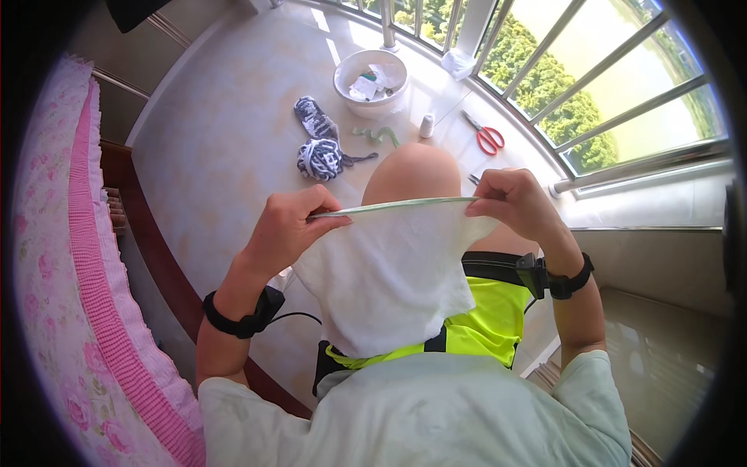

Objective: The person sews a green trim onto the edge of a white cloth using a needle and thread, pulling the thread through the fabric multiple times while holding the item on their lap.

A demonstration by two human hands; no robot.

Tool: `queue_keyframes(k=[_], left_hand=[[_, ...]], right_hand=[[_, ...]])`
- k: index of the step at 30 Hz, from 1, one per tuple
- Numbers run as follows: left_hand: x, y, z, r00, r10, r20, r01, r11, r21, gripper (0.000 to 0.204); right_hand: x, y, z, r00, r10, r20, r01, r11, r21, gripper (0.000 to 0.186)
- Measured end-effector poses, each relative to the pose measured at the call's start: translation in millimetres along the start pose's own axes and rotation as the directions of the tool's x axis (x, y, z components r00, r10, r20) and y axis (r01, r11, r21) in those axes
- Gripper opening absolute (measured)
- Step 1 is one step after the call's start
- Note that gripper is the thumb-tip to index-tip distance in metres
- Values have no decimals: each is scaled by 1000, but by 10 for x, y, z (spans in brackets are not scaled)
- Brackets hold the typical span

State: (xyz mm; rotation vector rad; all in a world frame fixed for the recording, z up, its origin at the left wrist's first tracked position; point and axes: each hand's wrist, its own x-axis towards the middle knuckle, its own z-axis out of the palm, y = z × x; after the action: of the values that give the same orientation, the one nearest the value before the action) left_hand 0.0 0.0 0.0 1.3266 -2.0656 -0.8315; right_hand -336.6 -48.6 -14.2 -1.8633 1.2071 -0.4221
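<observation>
A white cloth (389,265) with a pale green edging (405,204) along its top hangs over my lap. My left hand (292,222) pinches the edging near its left end. At the other end my right hand (513,204) grips it between thumb and fingers. Between the two hands the edging runs almost straight, and the cloth droops below it over my bright yellow-green shorts (494,315). My bare knee (412,175) rises just behind the edging. A dark strap with a small box sits on each wrist.
On the pale floor ahead lie blue-and-white yarn (319,159), a curled green strip (380,137), a white thread spool (427,125) and red-handled scissors (488,138). A white bowl (371,109) holds scraps. Metal railings (622,121) stand right; pink floral bedding (85,311) hangs left.
</observation>
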Motion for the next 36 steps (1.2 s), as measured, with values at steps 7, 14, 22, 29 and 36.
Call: queue_keyframes(k=[7, 14, 22, 29, 36], left_hand=[[395, -356, 135, 924, -235, 300, 356, 813, -461, 16], [585, -314, 105, 890, -160, 426, 412, 681, -605, 23], [592, -107, 118, 922, -200, 330, 350, 794, -497, 13], [631, -48, 163, 956, -170, 239, 263, 856, -445, 9], [595, -68, 209, 995, -43, 93, 76, 914, -399, 6]], right_hand=[[309, -44, -66, 986, 158, 44, -158, 987, 4, 21], [419, -85, -106, 988, 66, 138, -55, 995, -83, 22], [397, -275, -34, 997, -81, 4, 81, 994, -73, 21], [504, -465, 148, 898, -437, -59, 428, 896, -122, 15], [511, -445, 209, 861, -495, -115, 463, 858, -223, 14]])
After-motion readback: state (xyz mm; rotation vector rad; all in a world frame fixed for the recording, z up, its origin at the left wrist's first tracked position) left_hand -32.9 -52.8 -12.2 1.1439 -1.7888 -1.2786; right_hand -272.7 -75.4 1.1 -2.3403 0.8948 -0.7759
